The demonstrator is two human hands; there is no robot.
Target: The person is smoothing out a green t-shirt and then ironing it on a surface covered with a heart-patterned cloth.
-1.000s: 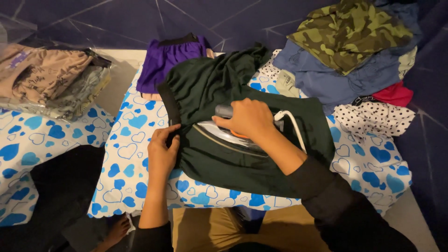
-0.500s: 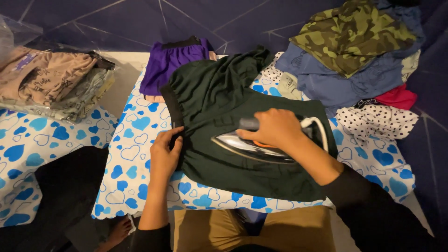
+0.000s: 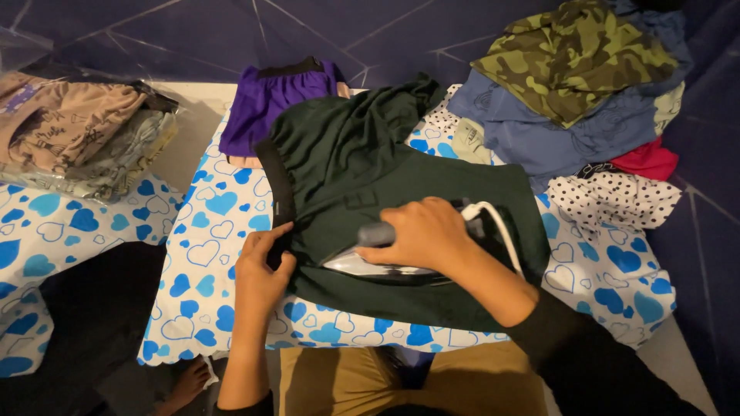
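A dark green garment (image 3: 362,154) lies spread on a board covered in white cloth with blue hearts (image 3: 208,231). My right hand (image 3: 424,235) grips the grey handle of a silver clothes iron (image 3: 370,266), whose soleplate rests flat on the garment's lower half. A white cord (image 3: 497,227) loops off the iron's back end. My left hand (image 3: 262,266) pinches the garment's dark waistband edge at the left and holds it against the board.
A purple garment (image 3: 285,96) lies at the board's far end. A pile of clothes (image 3: 586,85) with a camouflage piece on top sits at the right. Folded clothes in clear plastic (image 3: 77,139) lie at the left. Dark blue floor surrounds the board.
The iron slid right across the garment, then back toward the left. My left hand has kept its hold on the waistband edge.
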